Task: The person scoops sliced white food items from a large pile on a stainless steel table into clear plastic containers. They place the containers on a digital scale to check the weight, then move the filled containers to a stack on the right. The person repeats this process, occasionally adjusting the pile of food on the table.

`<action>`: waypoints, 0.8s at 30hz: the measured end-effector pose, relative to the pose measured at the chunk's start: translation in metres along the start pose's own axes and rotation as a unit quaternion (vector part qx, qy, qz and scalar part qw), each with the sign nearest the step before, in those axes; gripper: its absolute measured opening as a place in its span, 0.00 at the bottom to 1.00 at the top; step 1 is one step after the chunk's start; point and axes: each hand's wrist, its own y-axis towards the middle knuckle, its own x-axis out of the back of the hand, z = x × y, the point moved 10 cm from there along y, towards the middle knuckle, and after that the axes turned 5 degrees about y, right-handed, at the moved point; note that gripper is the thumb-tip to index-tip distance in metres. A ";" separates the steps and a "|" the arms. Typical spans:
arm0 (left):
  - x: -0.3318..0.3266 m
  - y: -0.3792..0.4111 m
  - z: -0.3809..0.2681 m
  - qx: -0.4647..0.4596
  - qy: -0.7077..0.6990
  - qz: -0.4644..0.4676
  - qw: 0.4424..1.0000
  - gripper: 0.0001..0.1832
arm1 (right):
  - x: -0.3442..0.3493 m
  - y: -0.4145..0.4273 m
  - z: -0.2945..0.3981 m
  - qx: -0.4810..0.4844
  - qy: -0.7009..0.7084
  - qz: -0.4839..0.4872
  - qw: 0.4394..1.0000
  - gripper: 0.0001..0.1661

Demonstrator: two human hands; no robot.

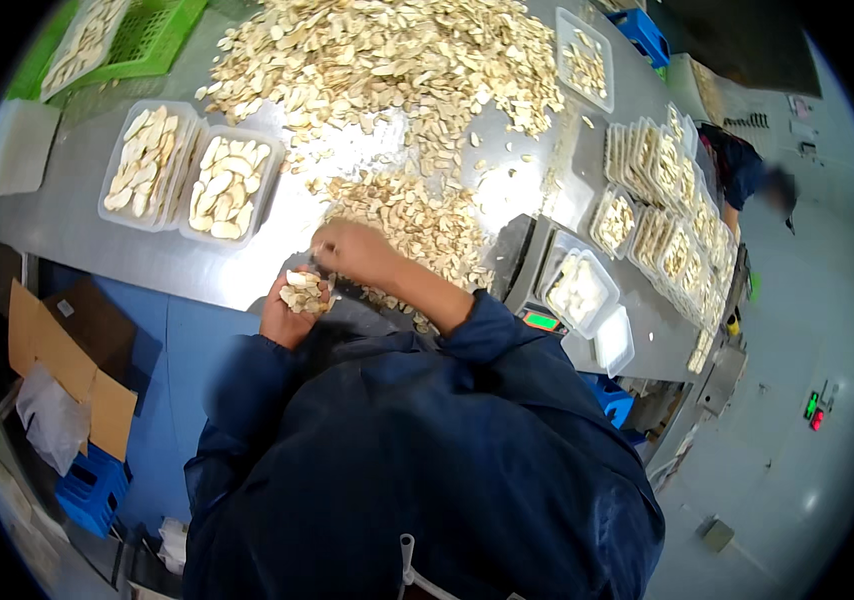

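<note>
My left hand (pixel 286 319) is cupped at the table's near edge and holds a small handful of pale dried slices (pixel 305 292), possibly mushroom. Just above it, my right hand (pixel 354 250) has its fingers bent down and inward. Blur hides whether anything sits between those fingers. Beneath the right forearm spreads a small pile of slices (pixel 427 225), joined by a strip to a much larger heap (pixel 389 56) behind. To the left of my hands are two clear plastic trays, the nearer tray (pixel 224 184) and the farther tray (pixel 147 166), both filled with slices.
On the right, a digital scale (pixel 541 321) with a lit display carries a tray (pixel 579 296). Beyond are many stacked filled trays (pixel 667 172) and another person (pixel 742 169). A green plastic crate (pixel 160 41) stands far left. Below the table are a cardboard box (pixel 70 352) and a blue crate (pixel 93 491).
</note>
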 end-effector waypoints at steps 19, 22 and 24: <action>-0.034 0.006 0.013 0.062 0.035 0.029 0.997 0.17 | 0.166 -0.102 -0.211 -0.253 -0.115 -0.278 0.919 0.12; -0.033 0.008 0.013 0.064 0.035 0.022 0.997 0.16 | 0.169 -0.080 -0.186 -0.171 -0.152 -0.295 0.928 0.12; -0.035 0.006 0.013 0.063 0.036 0.028 0.997 0.16 | 0.163 -0.070 -0.190 -0.183 -0.184 -0.256 0.931 0.12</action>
